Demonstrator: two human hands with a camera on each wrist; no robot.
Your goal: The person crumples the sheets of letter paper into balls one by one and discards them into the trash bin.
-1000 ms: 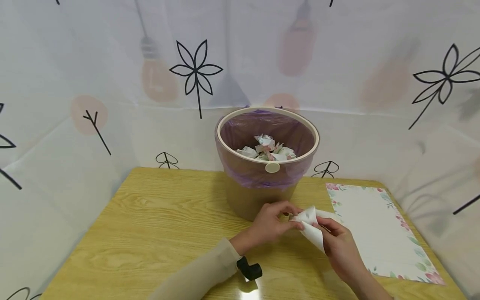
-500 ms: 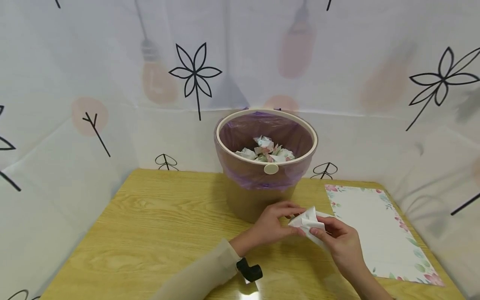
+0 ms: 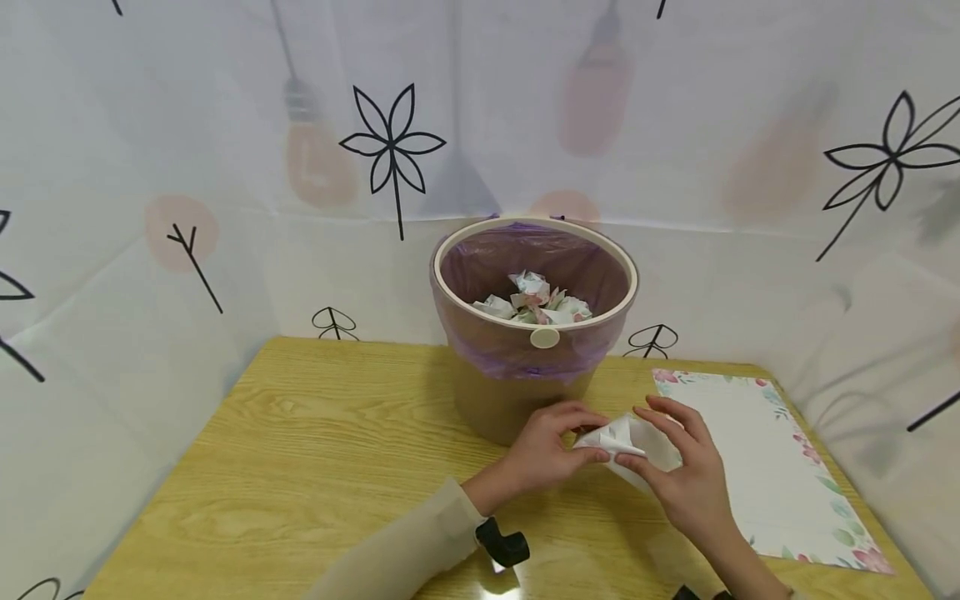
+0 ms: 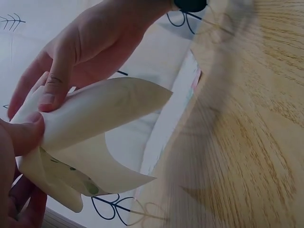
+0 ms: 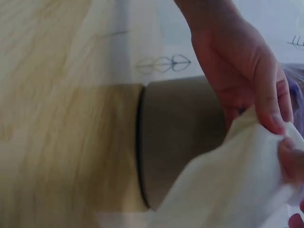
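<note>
Both hands are at a partly folded sheet of paper, white outside with a bit of printed leaf showing in the left wrist view. My left hand pinches its left end between thumb and fingers. On the other side, my right hand has its thumb against the paper's near edge, fingers spread above and behind it. The left wrist view shows the right thumb pressing the folded paper, fingers behind. In the right wrist view the paper hangs loosely below the left hand.
Just behind the hands stands a brown bin with a purple liner, holding several crumpled papers. A flat sheet with a floral border lies on the wooden table at right. Patterned cloth hangs behind.
The paper has been folded over more on its left side. My right hand has shifted its grip, its fingers now lifted and spread wider. The left hand has stayed nearly in place.
</note>
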